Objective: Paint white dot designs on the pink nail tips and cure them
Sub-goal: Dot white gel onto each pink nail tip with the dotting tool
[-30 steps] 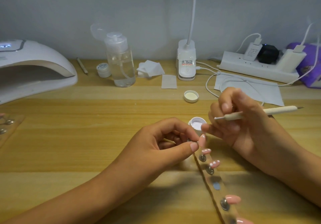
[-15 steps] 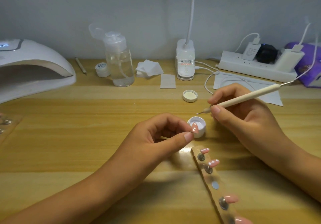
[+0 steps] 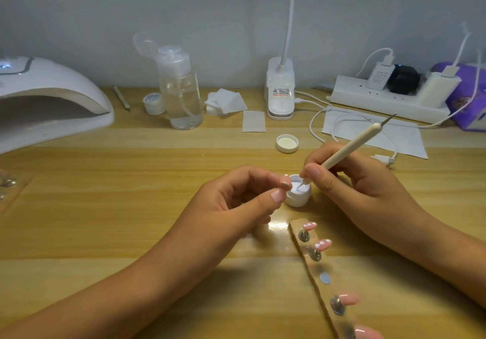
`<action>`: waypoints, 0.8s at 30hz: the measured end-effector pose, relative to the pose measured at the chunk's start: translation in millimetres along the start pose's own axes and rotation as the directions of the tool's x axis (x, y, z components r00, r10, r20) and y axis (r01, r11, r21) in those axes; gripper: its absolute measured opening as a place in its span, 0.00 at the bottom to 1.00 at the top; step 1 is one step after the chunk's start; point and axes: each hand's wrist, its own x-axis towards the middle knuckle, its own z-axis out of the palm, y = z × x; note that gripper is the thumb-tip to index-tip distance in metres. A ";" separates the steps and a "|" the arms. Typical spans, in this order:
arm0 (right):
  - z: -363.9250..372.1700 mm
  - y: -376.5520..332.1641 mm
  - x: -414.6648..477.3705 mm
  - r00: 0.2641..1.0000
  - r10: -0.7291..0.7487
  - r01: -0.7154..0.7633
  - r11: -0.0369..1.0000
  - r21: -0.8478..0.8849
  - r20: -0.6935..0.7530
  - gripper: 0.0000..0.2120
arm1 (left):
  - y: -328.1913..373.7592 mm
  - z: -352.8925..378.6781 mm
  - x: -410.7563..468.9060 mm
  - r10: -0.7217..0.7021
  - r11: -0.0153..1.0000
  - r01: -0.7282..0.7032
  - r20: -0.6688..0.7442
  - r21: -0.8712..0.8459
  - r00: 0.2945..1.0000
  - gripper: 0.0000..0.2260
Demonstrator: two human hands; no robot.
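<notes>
First, curing lamp [image 3: 52, 102]: white, at the far left of the table [image 3: 131, 181], well apart from both hands.
Left hand [image 3: 236, 207]: fingers curled; thumb and forefinger pinch a small pink nail tip [image 3: 286, 182], which is mostly hidden and sits just beside the left rim of the jar.
Paint jar [image 3: 298, 194]: small, white and open, standing between the two hands; its lid [image 3: 287, 143] lies behind it, apart.
Holder strip [image 3: 326, 281]: clear, lying nearer to the person than the jar, beside the right forearm. It carries more nail tips [image 3: 323, 244]; the two nearest the jar have white dots.
Dotting tool [image 3: 352, 146]: cream stick, tilted, lower point down in the white paint.
Right hand [image 3: 363, 189]: grips the tool like a pen, near its lower end, just beside the jar.
</notes>
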 end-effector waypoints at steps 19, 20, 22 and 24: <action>-6.8 -7.6 -4.0 0.978 0.173 -0.060 0.772 0.633 -0.118 0.10 | -0.8 0.1 -0.8 -0.011 1.000 0.010 0.018 0.022 1.000 0.05; -6.3 -8.4 -4.7 0.980 0.184 -0.082 0.726 0.682 -0.079 0.09 | -0.9 0.1 -0.7 -0.010 1.000 0.010 0.019 0.024 1.000 0.05; -4.0 -11.6 -5.1 0.982 0.188 -0.105 0.636 0.765 -0.022 0.07 | -0.8 0.3 -0.5 -0.007 1.000 0.006 0.023 0.031 1.000 0.05; -1.5 -14.9 -5.9 0.984 0.177 -0.118 0.574 0.810 0.018 0.06 | -0.8 0.3 -0.4 -0.008 0.999 0.007 0.025 0.038 1.000 0.04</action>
